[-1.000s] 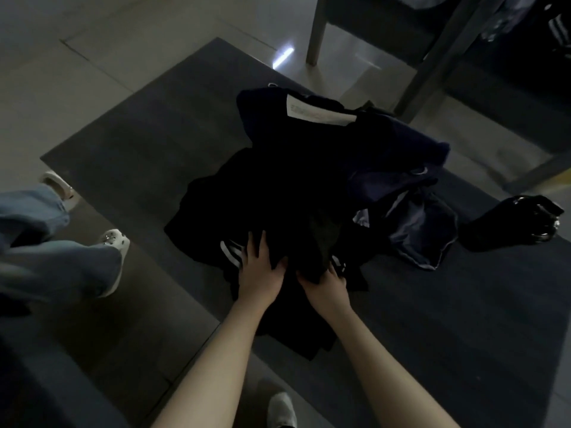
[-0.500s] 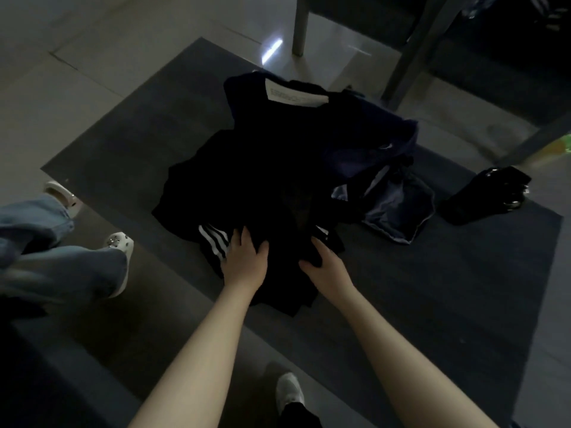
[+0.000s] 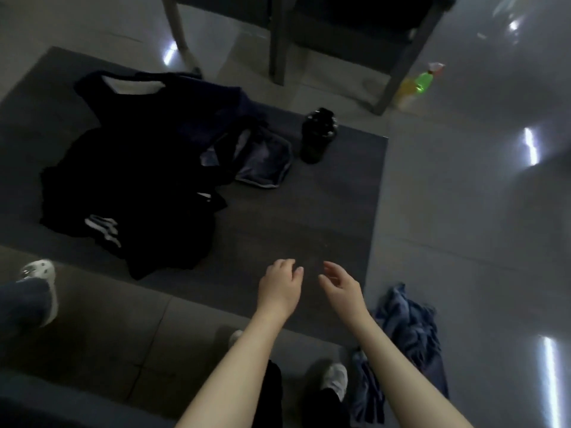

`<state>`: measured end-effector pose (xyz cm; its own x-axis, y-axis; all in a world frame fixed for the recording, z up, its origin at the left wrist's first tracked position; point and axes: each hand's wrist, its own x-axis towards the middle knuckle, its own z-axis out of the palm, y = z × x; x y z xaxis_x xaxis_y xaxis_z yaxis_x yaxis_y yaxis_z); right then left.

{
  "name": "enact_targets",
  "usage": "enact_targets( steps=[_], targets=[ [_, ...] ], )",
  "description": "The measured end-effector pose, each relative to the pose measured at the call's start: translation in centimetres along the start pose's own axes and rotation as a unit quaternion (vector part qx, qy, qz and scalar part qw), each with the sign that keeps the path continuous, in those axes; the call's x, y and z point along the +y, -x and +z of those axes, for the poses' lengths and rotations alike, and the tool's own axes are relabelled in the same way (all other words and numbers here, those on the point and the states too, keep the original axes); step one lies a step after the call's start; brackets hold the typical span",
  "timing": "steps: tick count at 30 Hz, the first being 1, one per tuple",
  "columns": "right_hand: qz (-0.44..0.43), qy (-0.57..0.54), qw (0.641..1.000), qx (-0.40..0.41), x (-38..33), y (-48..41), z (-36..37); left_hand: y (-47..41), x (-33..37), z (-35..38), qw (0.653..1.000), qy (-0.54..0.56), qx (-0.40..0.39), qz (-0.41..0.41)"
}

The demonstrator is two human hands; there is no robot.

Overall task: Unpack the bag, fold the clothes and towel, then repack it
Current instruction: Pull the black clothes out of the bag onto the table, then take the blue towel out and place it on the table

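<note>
A heap of dark clothes [image 3: 139, 186] lies on the left part of a low dark table [image 3: 309, 230], with white stripes showing at its near edge. A dark blue bag [image 3: 262, 159] lies at the heap's right side. My left hand [image 3: 279, 287] and my right hand [image 3: 340, 287] hover side by side over the table's near right part, fingers loosely curled, holding nothing. A crumpled blue towel [image 3: 408, 329] lies on the floor right of my right forearm.
A dark bottle [image 3: 318, 134] lies on the table near its far right corner. Chair legs [image 3: 278, 41] stand beyond the table, with a green and yellow bottle [image 3: 417, 84] on the floor. Another person's leg and white shoe [image 3: 37, 291] are at the left.
Both hands let go of the dark clothes and moved right, away from the heap. The view swung right, bringing the blue towel on the floor into sight.
</note>
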<state>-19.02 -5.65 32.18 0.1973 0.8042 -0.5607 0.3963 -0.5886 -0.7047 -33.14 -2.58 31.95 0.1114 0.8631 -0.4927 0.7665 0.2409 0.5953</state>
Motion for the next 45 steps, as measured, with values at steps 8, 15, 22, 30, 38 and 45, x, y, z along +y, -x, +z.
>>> enact_targets(
  steps=[8, 15, 22, 30, 38, 45],
  targets=[
    [0.159, -0.063, 0.980, 0.101, 17.8, 4.3, -11.3, 3.0, 9.4, 17.3, 0.971, -0.122, -0.173, 0.111],
    [0.302, -0.147, 0.932, 0.134, 32.5, 3.3, -14.2, 0.7, 10.6, 31.4, 0.918, -0.233, -0.288, 0.138],
    [0.368, -0.199, 0.898, 0.140, 44.9, 0.0, -10.3, -5.2, 5.8, 41.8, 0.872, -0.336, -0.315, 0.163],
    [0.351, -0.120, 0.914, 0.165, 58.8, -6.1, -8.8, -10.8, -1.0, 55.0, 0.882, -0.304, -0.346, 0.102],
    [0.358, 0.048, 0.926, 0.106, 69.0, -13.2, -11.2, -15.8, -4.9, 64.9, 0.932, -0.221, -0.285, 0.021],
    [0.353, 0.016, 0.931, 0.089, 72.8, -15.5, -7.8, -17.2, -6.5, 68.6, 0.930, -0.209, -0.303, 0.006]
  ],
)
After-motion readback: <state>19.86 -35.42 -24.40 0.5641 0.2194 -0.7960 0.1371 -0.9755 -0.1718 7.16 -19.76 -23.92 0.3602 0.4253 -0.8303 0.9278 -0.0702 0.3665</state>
